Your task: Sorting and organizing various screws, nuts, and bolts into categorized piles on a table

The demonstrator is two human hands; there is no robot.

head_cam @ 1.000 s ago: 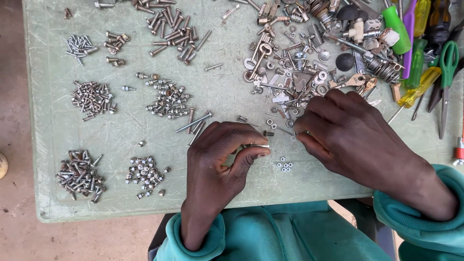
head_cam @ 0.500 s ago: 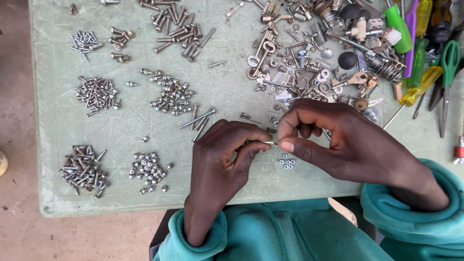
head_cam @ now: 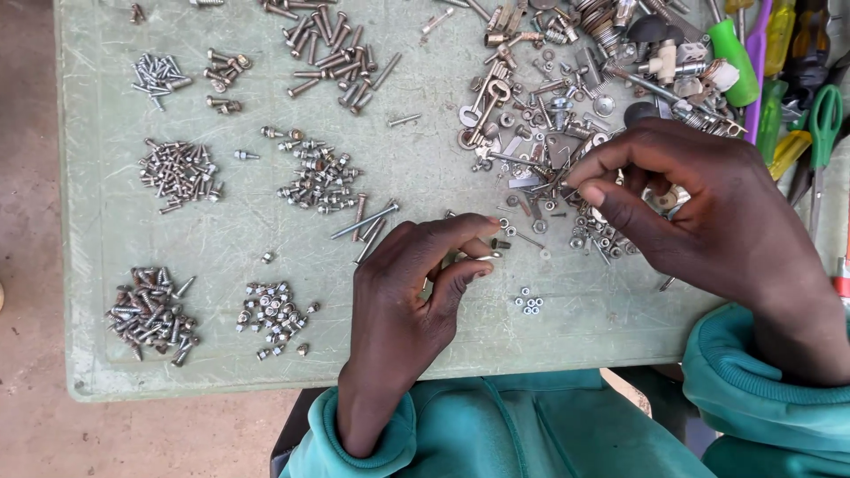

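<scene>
Left hand (head_cam: 416,292) pinches a small bolt (head_cam: 485,257) — long axis pointing right, toward the right hand (head_cam: 699,212), whose fingertips press together over the mixed hardware heap (head_cam: 567,106).

Pale green worn tabletop (head_cam: 425,159) carrying sorted heaps: silver screws (head_cam: 177,170) at left, dark bolts (head_cam: 336,53) up top, small hex-head screws (head_cam: 273,314) near front edge. Green-handled scissors (head_cam: 823,119) among bright screwdriver handles (head_cam: 779,35) at right edge.
</scene>
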